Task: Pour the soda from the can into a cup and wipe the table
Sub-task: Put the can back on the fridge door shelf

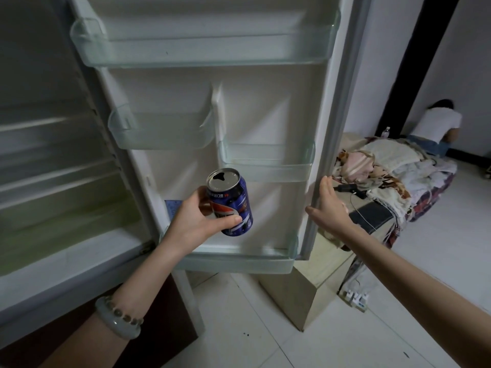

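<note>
Left hand (pixel 195 221) grip: holding opened can (pixel 230 203) | right hand (pixel 328 205) grip: wide, at fridge door (pixel 265 102) edge

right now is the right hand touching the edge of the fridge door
Touching. In the head view the right hand lies open and flat with its fingertips against the outer edge of the fridge door, no gap showing. The left hand holds the can.
</note>
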A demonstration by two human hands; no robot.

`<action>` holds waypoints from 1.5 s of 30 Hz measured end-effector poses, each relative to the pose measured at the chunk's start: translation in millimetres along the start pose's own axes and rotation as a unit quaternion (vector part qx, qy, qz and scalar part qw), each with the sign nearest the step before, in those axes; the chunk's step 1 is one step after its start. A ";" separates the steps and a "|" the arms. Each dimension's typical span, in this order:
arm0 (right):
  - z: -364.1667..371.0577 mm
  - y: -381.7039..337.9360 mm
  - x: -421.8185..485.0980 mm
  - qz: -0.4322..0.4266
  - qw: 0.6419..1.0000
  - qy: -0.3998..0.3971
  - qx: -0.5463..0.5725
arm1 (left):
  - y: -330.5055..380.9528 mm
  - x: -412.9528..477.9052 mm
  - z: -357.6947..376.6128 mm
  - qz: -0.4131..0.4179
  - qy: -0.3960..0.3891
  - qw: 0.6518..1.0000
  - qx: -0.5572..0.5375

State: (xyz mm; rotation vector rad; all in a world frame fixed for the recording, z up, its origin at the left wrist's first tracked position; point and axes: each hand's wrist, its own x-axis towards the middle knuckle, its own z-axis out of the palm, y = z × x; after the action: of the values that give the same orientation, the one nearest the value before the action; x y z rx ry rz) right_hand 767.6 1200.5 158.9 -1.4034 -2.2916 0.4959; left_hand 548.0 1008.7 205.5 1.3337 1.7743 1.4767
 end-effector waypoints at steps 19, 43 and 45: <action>-119.2 -127.8 -38.6 -0.104 0.919 -0.199 0.325 | 114.4 31.9 -26.5 0.059 -0.067 0.996 0.023; -90.9 -119.2 56.9 -0.061 0.911 -0.204 0.354 | 88.5 122.9 22.1 -0.030 -0.017 0.984 0.175; -88.4 -116.6 58.5 -0.048 0.913 -0.214 0.345 | 85.9 124.6 23.8 -0.037 -0.023 0.981 0.189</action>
State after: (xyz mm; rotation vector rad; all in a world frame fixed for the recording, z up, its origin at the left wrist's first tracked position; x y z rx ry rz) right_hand 700.9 1210.5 301.3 -0.8745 -2.1216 1.5265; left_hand 548.2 1125.3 304.9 1.4475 2.1227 1.0929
